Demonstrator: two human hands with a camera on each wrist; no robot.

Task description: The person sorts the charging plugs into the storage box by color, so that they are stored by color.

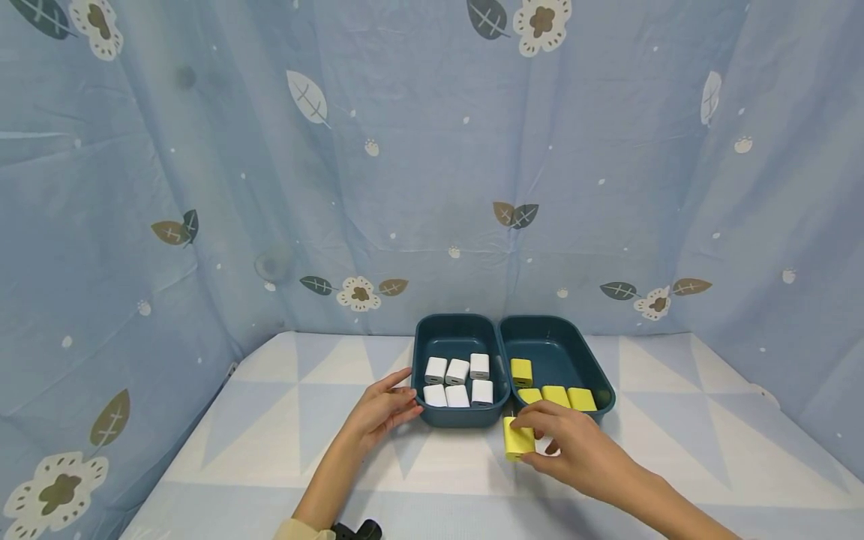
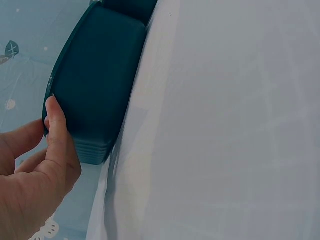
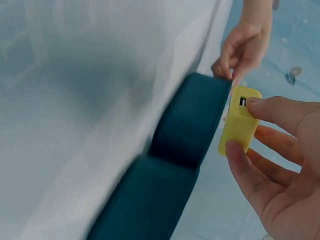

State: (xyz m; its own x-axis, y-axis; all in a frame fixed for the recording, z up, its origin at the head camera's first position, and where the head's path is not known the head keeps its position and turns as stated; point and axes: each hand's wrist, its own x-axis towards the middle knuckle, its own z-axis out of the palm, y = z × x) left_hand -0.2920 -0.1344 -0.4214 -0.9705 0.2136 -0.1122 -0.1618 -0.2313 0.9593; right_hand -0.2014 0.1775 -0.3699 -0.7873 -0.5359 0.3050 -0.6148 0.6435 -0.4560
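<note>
My right hand (image 1: 579, 451) pinches a yellow USB charger (image 1: 519, 439) between thumb and fingers, in front of the right bin (image 1: 555, 354). The right wrist view shows the USB port on one end of this charger (image 3: 239, 121). Several yellow chargers (image 1: 555, 396) lie in that dark teal bin, partly behind its front wall. Beside it stands a matching left bin (image 1: 462, 418) with several white chargers (image 1: 457, 372) in two rows. At this bin's left side, my left hand (image 1: 382, 411) grips the rim; its thumb and fingers (image 2: 59, 120) straddle the edge in the left wrist view.
The two bins stand side by side on a table covered with a white and pale blue triangle-patterned cloth (image 1: 270, 442). A blue curtain (image 1: 418, 165) with flowers and leaves hangs close behind them and along both sides.
</note>
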